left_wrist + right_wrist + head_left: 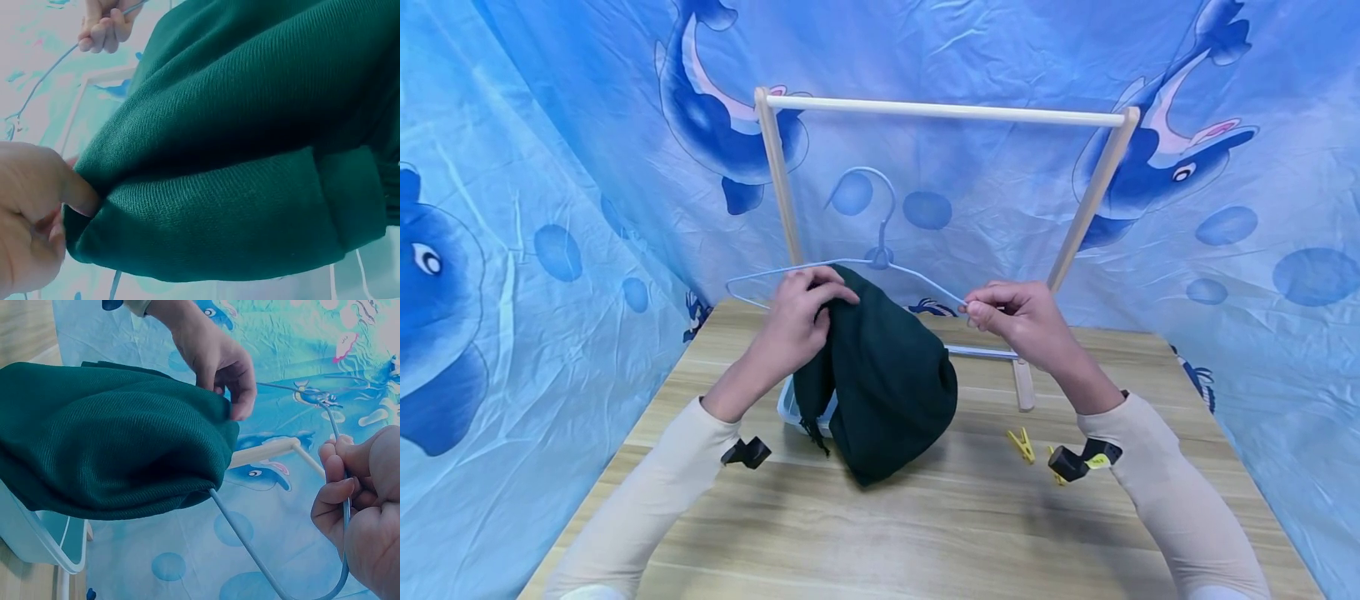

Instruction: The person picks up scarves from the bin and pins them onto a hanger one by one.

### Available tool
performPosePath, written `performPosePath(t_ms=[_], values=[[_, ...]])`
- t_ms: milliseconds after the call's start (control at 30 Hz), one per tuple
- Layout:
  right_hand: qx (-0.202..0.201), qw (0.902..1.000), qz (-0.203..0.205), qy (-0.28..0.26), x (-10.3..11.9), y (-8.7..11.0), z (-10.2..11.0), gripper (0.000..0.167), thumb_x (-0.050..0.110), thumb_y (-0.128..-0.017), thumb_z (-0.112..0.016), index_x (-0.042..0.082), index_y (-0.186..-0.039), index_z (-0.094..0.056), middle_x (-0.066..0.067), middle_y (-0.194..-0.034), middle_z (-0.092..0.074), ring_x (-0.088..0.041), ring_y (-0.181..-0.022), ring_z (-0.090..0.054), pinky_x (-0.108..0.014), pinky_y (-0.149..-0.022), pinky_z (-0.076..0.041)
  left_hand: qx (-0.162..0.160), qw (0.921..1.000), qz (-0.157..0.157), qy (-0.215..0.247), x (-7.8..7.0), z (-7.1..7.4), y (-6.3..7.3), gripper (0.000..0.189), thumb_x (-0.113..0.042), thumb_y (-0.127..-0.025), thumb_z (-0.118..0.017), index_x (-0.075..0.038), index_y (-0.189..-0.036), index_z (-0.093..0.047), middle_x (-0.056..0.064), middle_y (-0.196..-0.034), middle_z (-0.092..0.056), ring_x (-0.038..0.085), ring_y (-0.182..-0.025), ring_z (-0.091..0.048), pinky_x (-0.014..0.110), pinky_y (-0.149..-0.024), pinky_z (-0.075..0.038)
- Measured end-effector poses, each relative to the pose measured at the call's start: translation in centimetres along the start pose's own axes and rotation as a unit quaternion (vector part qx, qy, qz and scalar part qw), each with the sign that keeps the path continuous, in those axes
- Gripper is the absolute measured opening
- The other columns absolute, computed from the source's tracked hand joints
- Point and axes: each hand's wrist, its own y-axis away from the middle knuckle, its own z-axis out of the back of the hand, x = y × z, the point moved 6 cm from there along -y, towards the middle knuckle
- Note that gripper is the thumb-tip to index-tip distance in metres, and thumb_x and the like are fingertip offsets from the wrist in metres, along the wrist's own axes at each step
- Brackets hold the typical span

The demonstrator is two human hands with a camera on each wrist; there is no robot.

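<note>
Spotted first, low on the wood-grain tabletop (880,550), a pale blue plastic tub (786,407), largely hidden behind a dark green, finely ribbed cloth (895,375) with a fringed edge; could not make out any contents. Found the cloth bunched in heavy folds at a thin, pale blue wire hanger (928,286), hiding part of the lower bar, above and in front of the tub, with fringe dangling near the tub's rim. Then on to the fingers: saw the left hand (803,312) pinching a fold at the cloth's upper edge, with thumb and fingers nearly together around the fabric. Across at the opposite end, caught the right hand (1015,315) grasping the hanger's wire, with fingers bent round and thumb against them. Noted two yellow clothespins (1021,446) near the right wrist, and, farther back, a rack with pale wooden posts and a white rail (947,109).
</note>
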Motion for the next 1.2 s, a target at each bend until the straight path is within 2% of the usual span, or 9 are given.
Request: performPosePath(t_ms=[100, 167, 367, 467, 600, 733, 867, 1000, 1200], values=[[-0.003, 0.9999, -0.014, -0.002, -0.1, -0.1, 0.0, 0.014, -0.005, -0.099, -0.062, -0.009, -0.097, -0.074, -0.014, -0.079, -0.065, -0.014, -0.06, -0.05, -0.023, -0.052, -0.043, 0.048, 0.9973, -0.055, 0.007, -0.5, -0.7, 0.0, 0.044, 0.021, -0.087, -0.043, -0.003, -0.102, -0.076, 0.016, -0.116, -0.065, 0.036, -0.11, -0.056, 0.049, -0.1, -0.043], [-0.006, 0.9998, -0.021, -0.002, -0.1, -0.1, 0.1, 0.014, -0.005, -0.099, -0.062, -0.009, -0.097, -0.075, -0.016, -0.079, -0.066, -0.014, -0.061, -0.052, -0.022, -0.053, -0.044, 0.095, 0.993, -0.069, 0.014, -0.6, -1.2, 0.1, 0.043, 0.017, -0.087, -0.043, -0.004, -0.105, -0.076, 0.015, -0.12, -0.065, 0.035, -0.114, -0.056, 0.048, -0.101, -0.044], [-0.01, 0.9996, -0.028, -0.006, -0.1, -0.2, 0.2, 0.013, -0.007, -0.098, -0.062, -0.012, -0.096, -0.074, -0.005, -0.079, -0.067, -0.013, -0.062, -0.053, -0.024, -0.053, -0.045, 0.234, 0.9707, -0.054, 0.011, -0.4, -2.1, 1.2, 0.048, -0.004, -0.084, -0.061, -0.017, -0.129, -0.069, 0.012, -0.147, -0.049, 0.032, -0.136, -0.041, 0.056, -0.109, -0.032], [-0.008, 0.9996, -0.025, -0.004, -0.2, -0.1, 0.2, 0.014, -0.006, -0.098, -0.062, -0.012, -0.096, -0.074, -0.002, -0.08, -0.068, -0.013, -0.062, -0.053, -0.023, -0.053, -0.046, 0.259, 0.9637, -0.063, -0.002, -0.5, -2.4, 1.5, 0.05, -0.012, -0.085, -0.078, -0.022, -0.132, -0.067, 0.01, -0.151, -0.045, 0.032, -0.14, -0.036, 0.056, -0.106, -0.031], [-0.004, 0.9997, -0.023, -0.002, -0.2, -0.1, 0.1, 0.014, -0.005, -0.099, -0.062, -0.009, -0.096, -0.075, -0.001, -0.08, -0.068, -0.012, -0.061, -0.052, -0.021, -0.053, -0.046, 0.227, 0.9693, -0.093, -0.015, -0.9, -2.4, 1.3, 0.047, -0.02, -0.077, -0.092, -0.017, -0.119, -0.071, 0.009, -0.138, -0.058, 0.032, -0.131, -0.044, 0.052, -0.096, -0.035], [-0.005, 0.9996, -0.025, -0.009, -0.3, -0.1, 0.1, 0.014, -0.004, -0.099, -0.062, -0.009, -0.096, -0.075, -0.001, -0.08, -0.068, -0.014, -0.061, -0.052, -0.021, -0.053, -0.046, 0.168, 0.9753, -0.129, -0.063, -1.2, -2.2, 1.0, 0.034, -0.021, -0.076, -0.091, -0.013, -0.103, -0.073, 0.006, -0.119, -0.069, 0.03, -0.116, -0.053, 0.047, -0.085, -0.038], [-0.003, 0.9997, -0.023, -0.008, -0.2, 0.0, 0.1, 0.014, -0.003, -0.099, -0.062, -0.008, -0.096, -0.075, -0.003, -0.079, -0.068, -0.014, -0.06, -0.051, -0.022, -0.053, -0.045, 0.125, 0.9763, -0.146, -0.099, -1.2, -2.0, 1.1, 0.029, -0.02, -0.081, -0.087, -0.014, -0.104, -0.072, 0.004, -0.116, -0.071, 0.028, -0.11, -0.056, 0.044, -0.08, -0.039], [0.001, 0.9998, -0.021, -0.003, -0.2, 0.1, 0.0, 0.014, -0.003, -0.099, -0.063, -0.008, -0.095, -0.075, -0.005, -0.08, -0.067, -0.013, -0.058, -0.049, -0.023, -0.052, -0.043, 0.085, 0.9842, -0.129, -0.087, -1.1, -1.9, 1.0, 0.028, -0.015, -0.084, -0.084, -0.011, -0.109, -0.071, 0.007, -0.116, -0.071, 0.031, -0.107, -0.059, 0.046, -0.078, -0.042], [0.012, 0.9993, -0.036, -0.004, -0.3, 0.3, -0.3, 0.012, -0.004, -0.098, -0.063, -0.008, -0.096, -0.075, -0.005, -0.082, -0.068, -0.012, -0.06, -0.052, -0.022, -0.053, -0.045, 0.036, 0.9961, -0.06, -0.055, -0.9, -1.8, 0.7, 0.027, -0.017, -0.089, -0.08, -0.007, -0.112, -0.069, 0.01, -0.113, -0.069, 0.032, -0.101, -0.062, 0.049, -0.08, -0.048]])
